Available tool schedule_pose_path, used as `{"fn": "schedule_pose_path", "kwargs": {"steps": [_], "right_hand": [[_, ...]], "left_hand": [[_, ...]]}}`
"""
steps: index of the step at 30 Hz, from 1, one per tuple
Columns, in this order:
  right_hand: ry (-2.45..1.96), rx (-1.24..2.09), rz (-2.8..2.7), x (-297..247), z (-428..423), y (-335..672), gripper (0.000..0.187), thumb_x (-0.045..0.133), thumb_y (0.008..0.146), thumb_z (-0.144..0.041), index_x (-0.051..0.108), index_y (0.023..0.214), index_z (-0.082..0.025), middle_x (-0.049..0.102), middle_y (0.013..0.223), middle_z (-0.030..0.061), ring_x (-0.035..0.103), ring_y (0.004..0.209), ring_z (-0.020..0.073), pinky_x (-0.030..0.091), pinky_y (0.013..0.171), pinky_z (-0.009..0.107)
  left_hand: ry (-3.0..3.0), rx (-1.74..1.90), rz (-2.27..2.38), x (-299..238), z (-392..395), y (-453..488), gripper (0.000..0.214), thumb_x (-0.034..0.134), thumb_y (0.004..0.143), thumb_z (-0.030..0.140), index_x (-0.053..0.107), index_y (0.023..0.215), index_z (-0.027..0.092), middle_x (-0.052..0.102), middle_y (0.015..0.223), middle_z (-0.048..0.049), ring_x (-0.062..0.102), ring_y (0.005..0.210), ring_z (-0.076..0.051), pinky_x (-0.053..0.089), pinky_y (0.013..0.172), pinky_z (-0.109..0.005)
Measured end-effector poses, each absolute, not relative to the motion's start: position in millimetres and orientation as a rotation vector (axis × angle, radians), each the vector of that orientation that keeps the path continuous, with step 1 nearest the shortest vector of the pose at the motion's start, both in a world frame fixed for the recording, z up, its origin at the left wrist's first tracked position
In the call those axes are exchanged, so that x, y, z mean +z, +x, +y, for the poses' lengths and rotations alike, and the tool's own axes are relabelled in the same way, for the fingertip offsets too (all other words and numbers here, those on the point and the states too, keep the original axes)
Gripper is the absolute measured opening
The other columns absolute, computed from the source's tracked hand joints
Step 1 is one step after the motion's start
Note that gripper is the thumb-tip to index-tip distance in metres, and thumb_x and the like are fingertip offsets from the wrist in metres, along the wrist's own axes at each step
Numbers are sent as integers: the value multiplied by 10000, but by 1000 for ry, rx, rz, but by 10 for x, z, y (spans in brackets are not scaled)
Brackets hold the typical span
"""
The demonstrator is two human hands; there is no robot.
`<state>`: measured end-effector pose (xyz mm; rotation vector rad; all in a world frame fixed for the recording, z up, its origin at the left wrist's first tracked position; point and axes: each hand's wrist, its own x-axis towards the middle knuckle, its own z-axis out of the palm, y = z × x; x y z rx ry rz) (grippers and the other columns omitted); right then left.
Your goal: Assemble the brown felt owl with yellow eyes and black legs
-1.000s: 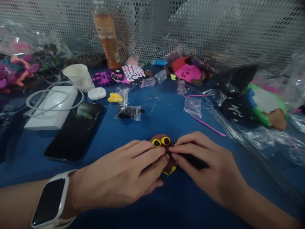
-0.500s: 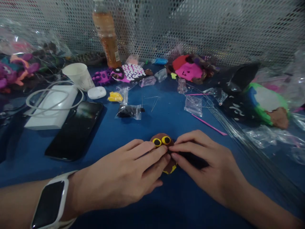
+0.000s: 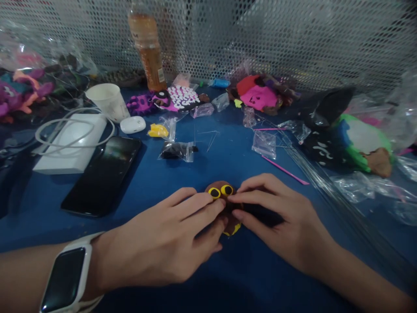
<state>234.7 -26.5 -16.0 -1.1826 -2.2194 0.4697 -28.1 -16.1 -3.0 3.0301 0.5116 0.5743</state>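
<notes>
One figure (image 3: 220, 184): long axis pointing away
Left hand (image 3: 163, 237): holding figure's left side
Right hand (image 3: 285, 219): touching right side, equally near, narrowly parted; cannot tell if pinching

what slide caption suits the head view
Two bare hands touching a small brown clay figure with round yellow-and-black eyes, on a blue tabletop.
</notes>
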Motion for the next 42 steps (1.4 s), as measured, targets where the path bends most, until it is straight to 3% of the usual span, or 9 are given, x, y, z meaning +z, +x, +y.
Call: {"fn": "schedule_pose_path", "kwargs": {"steps": [7,18,23,24,26,28,30,33,42], "right_hand": [[-1161,516,-2231,-146,-230,2296,175,696,962,-158,782,1065,-270,628,1064,50,649,938,168,583,788,314],[-1176,520,-2239,-141,-229,2294,154,684,965,-179,777,1048,-270,649,1086,56,669,973,181,588,794,309],[-1167,531,-2260,-108,-238,2364,174,709,954,-227,732,1118,-280,668,1109,57,683,1001,197,599,829,333],[-1160,527,-2268,-97,-241,2393,229,741,936,-264,707,1162,-282,676,1138,62,683,1039,214,603,862,354],[-1152,517,-2306,-80,-242,2448,509,819,870,-372,620,1329,-279,667,1286,95,647,1209,278,587,995,436],[-1159,513,-2384,-78,-238,2487,879,870,794,-466,443,1536,-267,562,1515,135,503,1437,354,501,1148,539],[-1185,527,-2470,-92,-230,2501,1101,876,764,-508,262,1646,-271,413,1668,137,341,1562,390,405,1227,610],[-1221,553,-2513,-129,-225,2489,1106,857,784,-494,204,1659,-313,384,1699,110,314,1581,393,362,1244,655],[-1316,448,-2341,-165,-321,2438,1084,895,728,-468,296,1621,-331,600,1504,116,541,1417,397,459,1171,644]], "left_hand": [[2978,604,547,-9,-149,-273,218,581,1056,219,739,1152,105,736,1093,-131,674,1065,-286,587,865,-438],[2971,618,554,-3,-122,-285,302,549,1082,346,752,1105,123,747,1072,-97,671,1027,-272,574,835,-426],[2937,641,538,-10,-131,-311,308,565,1069,394,729,1083,133,726,1164,-108,650,1071,-279,560,869,-426],[2932,661,535,-7,-130,-320,292,582,1059,390,719,1074,133,717,1175,-110,645,1065,-280,555,867,-427],[2910,707,582,-5,-116,-336,220,622,1032,341,692,1070,136,700,1182,-111,634,1042,-275,543,868,-432],[2873,708,681,-17,-84,-342,168,642,1010,284,657,1096,140,685,1186,-108,624,1034,-268,530,876,-435],[2823,655,780,-48,-42,-338,171,653,996,265,623,1116,148,676,1199,-102,615,1050,-269,517,892,-443],[2732,568,855,-112,10,-326,235,671,986,290,581,1164,164,673,1206,-86,605,1070,-270,504,907,-451],[2534,549,882,-144,39,-364,342,621,1013,258,514,1336,224,646,1327,-52,580,1241,-229,474,1035,-405]]}}
